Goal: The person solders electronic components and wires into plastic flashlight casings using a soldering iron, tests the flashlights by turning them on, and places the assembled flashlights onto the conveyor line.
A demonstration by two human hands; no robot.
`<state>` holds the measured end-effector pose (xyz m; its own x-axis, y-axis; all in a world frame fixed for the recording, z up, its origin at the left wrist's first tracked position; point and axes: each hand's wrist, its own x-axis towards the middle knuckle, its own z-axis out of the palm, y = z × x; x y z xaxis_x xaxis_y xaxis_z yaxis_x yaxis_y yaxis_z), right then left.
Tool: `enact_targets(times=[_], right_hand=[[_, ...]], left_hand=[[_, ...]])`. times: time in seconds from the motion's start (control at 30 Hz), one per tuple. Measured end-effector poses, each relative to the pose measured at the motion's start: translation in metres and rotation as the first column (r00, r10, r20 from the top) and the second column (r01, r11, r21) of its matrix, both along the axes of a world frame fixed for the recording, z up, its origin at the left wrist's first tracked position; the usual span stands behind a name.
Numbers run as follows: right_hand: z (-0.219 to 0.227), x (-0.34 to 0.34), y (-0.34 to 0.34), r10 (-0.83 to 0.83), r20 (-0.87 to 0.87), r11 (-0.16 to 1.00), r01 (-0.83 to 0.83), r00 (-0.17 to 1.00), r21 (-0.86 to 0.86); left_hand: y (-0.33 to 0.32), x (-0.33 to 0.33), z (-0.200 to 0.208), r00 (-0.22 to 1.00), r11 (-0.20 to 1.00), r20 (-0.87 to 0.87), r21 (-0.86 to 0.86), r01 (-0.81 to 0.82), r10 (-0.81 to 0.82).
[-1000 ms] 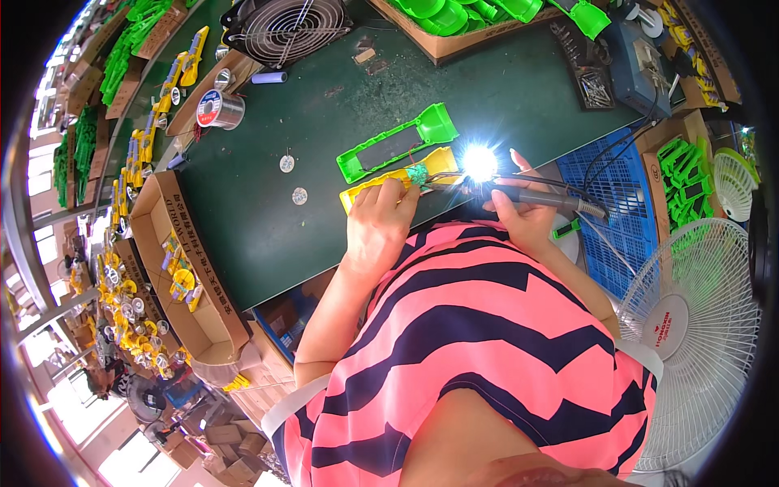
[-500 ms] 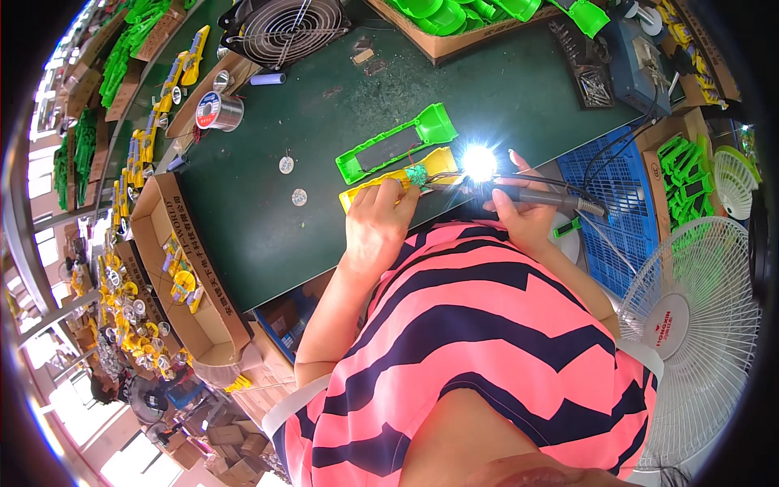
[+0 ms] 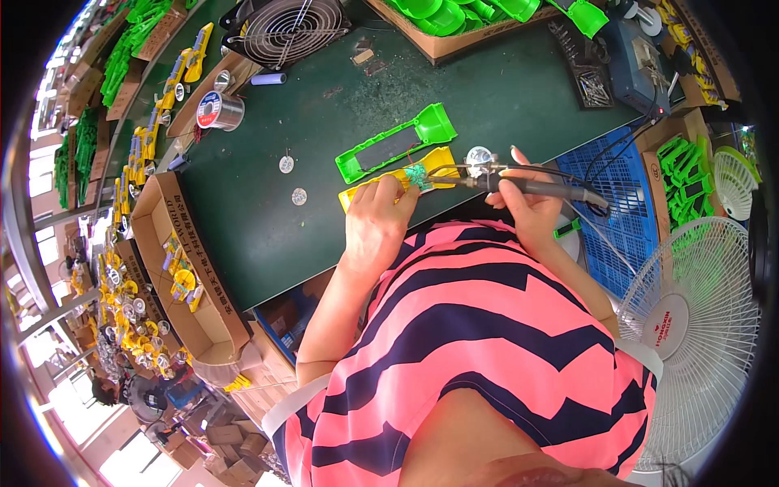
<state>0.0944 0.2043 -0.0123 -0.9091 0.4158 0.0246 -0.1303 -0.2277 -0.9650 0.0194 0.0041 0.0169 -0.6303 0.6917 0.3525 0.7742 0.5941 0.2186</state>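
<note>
big green bench [image 3: 324,235] fills the middle, white fan [image 3: 690,325] low on the r, blue crate [image 3: 629,203] beside it, cardboard tray of parts [image 3: 162,211] on the l edge, another fan [image 3: 280,28] up top. green housing [image 3: 393,146] lies just behind the yellow housing [image 3: 389,185], near the bench's front edge. left hand [image 3: 377,223] is clamped down on the yellow shell w/ fingers curled over it, pinning the small green circuit board [image 3: 419,176] at its end. right hand [image 3: 527,207] is wrapped round the soldering iron [image 3: 519,185], tip aimed at that board. can't tell if the tip's touching.

my read: brace the r wrist, keep the tip on the joint only, clear of the plastic shell and l fingertips. the iron's cord trails r over the crate, so room's tight there; open bench lies l of the housings, past two small discs [image 3: 292,180]. solder spool [image 3: 217,109] sits well back.
</note>
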Motion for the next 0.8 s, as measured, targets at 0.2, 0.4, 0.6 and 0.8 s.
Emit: enact_targets(times=[0.2,0.4,0.6,0.8], right_hand=[[0.002,-0.008,0.011,-0.11,-0.026,0.992,0.111,0.994,0.065],[-0.01,-0.013,0.025,-0.209,-0.14,0.963,0.229,0.968,0.14],[-0.024,-0.025,0.039,-0.189,-0.267,0.922,0.264,0.945,0.283],[-0.024,-0.046,0.06,-0.122,-0.38,0.658,0.361,0.917,0.661]], left_hand=[[0.005,0.001,0.004,0.999,0.999,0.014,-0.005,-0.047,0.047],[0.0,-0.004,0.005,0.99,0.986,0.078,0.109,-0.123,0.115],[-0.023,-0.056,-0.006,0.869,0.866,0.078,-0.161,-0.473,0.489],[-0.047,-0.015,-0.014,0.861,0.813,0.116,0.289,-0.506,0.495]])
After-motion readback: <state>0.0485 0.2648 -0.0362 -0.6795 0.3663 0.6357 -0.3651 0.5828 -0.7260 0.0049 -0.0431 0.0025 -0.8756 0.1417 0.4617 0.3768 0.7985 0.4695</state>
